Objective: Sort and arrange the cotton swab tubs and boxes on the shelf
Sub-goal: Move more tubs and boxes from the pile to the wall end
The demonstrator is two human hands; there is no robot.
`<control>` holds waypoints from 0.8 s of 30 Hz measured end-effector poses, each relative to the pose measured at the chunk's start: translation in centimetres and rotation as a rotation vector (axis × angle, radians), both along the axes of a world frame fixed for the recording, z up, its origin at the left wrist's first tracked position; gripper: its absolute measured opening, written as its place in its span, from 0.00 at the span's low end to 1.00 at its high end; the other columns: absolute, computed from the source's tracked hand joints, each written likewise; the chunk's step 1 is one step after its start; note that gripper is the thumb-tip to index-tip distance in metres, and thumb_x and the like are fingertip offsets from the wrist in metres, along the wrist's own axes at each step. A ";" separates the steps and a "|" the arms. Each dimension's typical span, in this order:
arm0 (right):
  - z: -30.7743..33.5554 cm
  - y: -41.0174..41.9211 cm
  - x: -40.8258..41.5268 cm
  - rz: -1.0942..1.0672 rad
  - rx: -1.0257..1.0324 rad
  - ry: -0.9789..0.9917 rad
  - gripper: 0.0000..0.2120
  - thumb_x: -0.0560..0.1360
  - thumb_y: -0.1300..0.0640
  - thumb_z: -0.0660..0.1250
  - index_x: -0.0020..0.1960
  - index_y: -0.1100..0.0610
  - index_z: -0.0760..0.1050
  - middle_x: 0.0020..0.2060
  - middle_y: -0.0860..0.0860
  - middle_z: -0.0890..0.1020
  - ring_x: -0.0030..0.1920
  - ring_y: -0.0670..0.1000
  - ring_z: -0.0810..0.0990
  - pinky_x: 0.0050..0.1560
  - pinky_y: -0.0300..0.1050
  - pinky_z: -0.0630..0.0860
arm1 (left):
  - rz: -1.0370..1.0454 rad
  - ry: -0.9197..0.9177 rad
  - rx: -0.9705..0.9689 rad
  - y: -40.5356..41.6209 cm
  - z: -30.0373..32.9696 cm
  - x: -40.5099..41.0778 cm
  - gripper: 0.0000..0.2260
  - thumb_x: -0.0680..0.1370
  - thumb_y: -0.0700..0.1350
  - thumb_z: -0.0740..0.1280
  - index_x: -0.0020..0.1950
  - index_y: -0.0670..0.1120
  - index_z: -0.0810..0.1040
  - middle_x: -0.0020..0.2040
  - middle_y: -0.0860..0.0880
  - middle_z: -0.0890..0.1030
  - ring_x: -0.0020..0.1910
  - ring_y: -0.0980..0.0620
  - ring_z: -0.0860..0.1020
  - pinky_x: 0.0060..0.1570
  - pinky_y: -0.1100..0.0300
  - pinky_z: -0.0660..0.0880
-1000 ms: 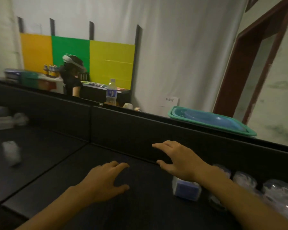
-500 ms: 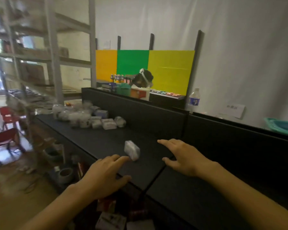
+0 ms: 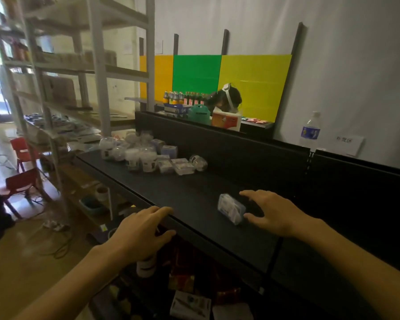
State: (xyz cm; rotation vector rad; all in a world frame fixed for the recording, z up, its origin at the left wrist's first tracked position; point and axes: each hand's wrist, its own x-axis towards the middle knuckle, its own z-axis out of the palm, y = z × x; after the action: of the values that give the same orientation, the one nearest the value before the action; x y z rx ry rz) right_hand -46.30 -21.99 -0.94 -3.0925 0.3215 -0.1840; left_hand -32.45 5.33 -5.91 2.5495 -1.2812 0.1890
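Note:
A small clear box of cotton swabs (image 3: 231,208) lies alone on the black shelf (image 3: 189,197). My right hand (image 3: 271,212) hovers just right of it, fingers spread, thumb close to the box and holding nothing. My left hand (image 3: 141,229) hangs over the shelf's front edge, fingers loosely bent and empty. At the shelf's far left end stands a cluster of several round cotton swab tubs (image 3: 140,155) and small boxes (image 3: 180,166), with one tub (image 3: 198,162) lying on its side.
The shelf's black back panel (image 3: 252,155) rises behind the objects. A water bottle (image 3: 310,132) stands beyond it. A grey metal rack (image 3: 95,65) and red chairs (image 3: 21,181) stand at left. Packages (image 3: 189,306) lie on lower levels. Another person (image 3: 226,98) works in the background.
My view has swung left along the shelf, bringing the far cluster of tubs into sight. Both hands travelled left with it; my right hand now sits beside the lone clear box.

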 end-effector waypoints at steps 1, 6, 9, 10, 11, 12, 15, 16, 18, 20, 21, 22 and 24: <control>-0.4 -0.2 0.6 -0.015 0.002 0.016 0.33 0.75 0.43 0.65 0.76 0.45 0.54 0.67 0.49 0.70 0.65 0.49 0.70 0.62 0.45 0.71 | -0.006 0.006 0.006 -0.2 -0.2 0.8 0.25 0.77 0.63 0.59 0.72 0.58 0.60 0.68 0.57 0.68 0.58 0.57 0.74 0.54 0.61 0.74; -3.1 -1.6 4.6 -0.072 0.031 0.074 0.36 0.73 0.39 0.66 0.75 0.45 0.54 0.65 0.48 0.71 0.62 0.48 0.72 0.60 0.44 0.73 | -0.017 0.034 0.017 -1.3 -0.9 6.7 0.25 0.76 0.63 0.59 0.71 0.60 0.60 0.66 0.57 0.69 0.53 0.59 0.75 0.52 0.63 0.74; -3.7 -2.6 7.4 -0.082 0.057 0.080 0.33 0.74 0.43 0.66 0.74 0.45 0.56 0.64 0.48 0.72 0.60 0.47 0.74 0.59 0.45 0.74 | -0.018 0.033 0.033 -2.2 -0.6 10.2 0.25 0.77 0.62 0.60 0.72 0.59 0.60 0.66 0.57 0.69 0.55 0.58 0.75 0.54 0.62 0.73; -3.8 -3.0 8.3 -0.077 0.062 0.073 0.32 0.74 0.44 0.66 0.74 0.45 0.57 0.64 0.48 0.72 0.59 0.47 0.74 0.58 0.44 0.74 | -0.023 0.023 0.034 -2.5 -0.6 11.6 0.25 0.77 0.62 0.60 0.72 0.58 0.60 0.66 0.57 0.69 0.57 0.58 0.74 0.55 0.62 0.72; -3.7 -3.4 9.3 -0.072 0.069 0.065 0.30 0.75 0.46 0.67 0.73 0.44 0.58 0.64 0.47 0.72 0.59 0.46 0.74 0.58 0.44 0.74 | -0.019 0.014 0.033 -2.8 -0.5 12.9 0.25 0.77 0.62 0.60 0.72 0.59 0.60 0.67 0.57 0.69 0.59 0.58 0.73 0.56 0.63 0.72; -3.6 -3.9 10.3 -0.066 0.080 0.050 0.29 0.75 0.46 0.67 0.72 0.44 0.60 0.64 0.47 0.72 0.58 0.45 0.74 0.58 0.43 0.74 | -0.008 0.008 0.032 -3.0 -0.3 14.3 0.25 0.76 0.62 0.60 0.72 0.59 0.60 0.67 0.57 0.69 0.60 0.58 0.72 0.56 0.63 0.72; -2.9 -5.0 13.5 -0.038 0.102 -0.003 0.26 0.75 0.47 0.67 0.71 0.43 0.63 0.62 0.45 0.73 0.57 0.43 0.74 0.58 0.43 0.75 | 0.037 -0.017 0.039 -3.6 0.1 18.2 0.25 0.76 0.63 0.60 0.71 0.60 0.60 0.68 0.56 0.68 0.61 0.56 0.72 0.57 0.60 0.72; -2.7 -5.2 14.5 -0.038 0.103 -0.021 0.26 0.75 0.48 0.67 0.70 0.43 0.63 0.62 0.45 0.73 0.57 0.43 0.74 0.57 0.42 0.75 | 0.052 -0.030 0.044 -3.8 0.3 19.4 0.25 0.76 0.62 0.60 0.71 0.60 0.60 0.68 0.56 0.68 0.62 0.56 0.71 0.58 0.59 0.72; -2.5 -5.5 16.3 -0.036 0.107 -0.054 0.25 0.75 0.48 0.67 0.70 0.43 0.64 0.61 0.45 0.73 0.56 0.43 0.74 0.57 0.42 0.75 | 0.083 -0.055 0.023 -4.1 0.9 21.7 0.24 0.77 0.61 0.61 0.71 0.59 0.61 0.68 0.55 0.68 0.63 0.54 0.71 0.58 0.58 0.72; -2.2 -5.8 18.0 -0.028 0.114 -0.080 0.25 0.75 0.48 0.67 0.70 0.43 0.64 0.61 0.45 0.73 0.56 0.43 0.74 0.57 0.42 0.75 | 0.094 -0.089 -0.029 -4.4 1.7 23.9 0.23 0.76 0.59 0.62 0.70 0.57 0.63 0.67 0.54 0.70 0.61 0.54 0.72 0.56 0.59 0.73; -2.0 -5.8 18.8 -0.027 0.119 -0.085 0.25 0.75 0.48 0.67 0.70 0.43 0.64 0.61 0.45 0.73 0.56 0.44 0.74 0.57 0.42 0.75 | 0.097 -0.103 -0.056 -4.6 2.1 25.0 0.23 0.76 0.59 0.63 0.70 0.56 0.64 0.66 0.53 0.71 0.60 0.53 0.73 0.55 0.58 0.74; -1.8 -5.8 19.6 -0.030 0.121 -0.085 0.25 0.75 0.48 0.67 0.70 0.43 0.64 0.61 0.45 0.73 0.56 0.44 0.75 0.57 0.43 0.76 | 0.103 -0.110 -0.072 -4.7 2.3 26.0 0.24 0.76 0.58 0.63 0.70 0.55 0.64 0.66 0.52 0.71 0.59 0.52 0.74 0.53 0.58 0.75; -1.3 -5.7 21.1 -0.041 0.113 -0.082 0.25 0.75 0.48 0.67 0.69 0.43 0.65 0.61 0.45 0.73 0.56 0.44 0.75 0.57 0.44 0.76 | 0.109 -0.116 -0.086 -5.0 2.7 27.8 0.25 0.75 0.58 0.65 0.70 0.55 0.64 0.67 0.51 0.70 0.60 0.51 0.73 0.53 0.58 0.74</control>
State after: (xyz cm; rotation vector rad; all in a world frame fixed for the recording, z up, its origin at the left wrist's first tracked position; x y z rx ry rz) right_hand -25.23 -27.72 -2.24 -2.9591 0.3787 -0.2831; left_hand -4.61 0.31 -3.20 2.5685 -1.1472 0.4117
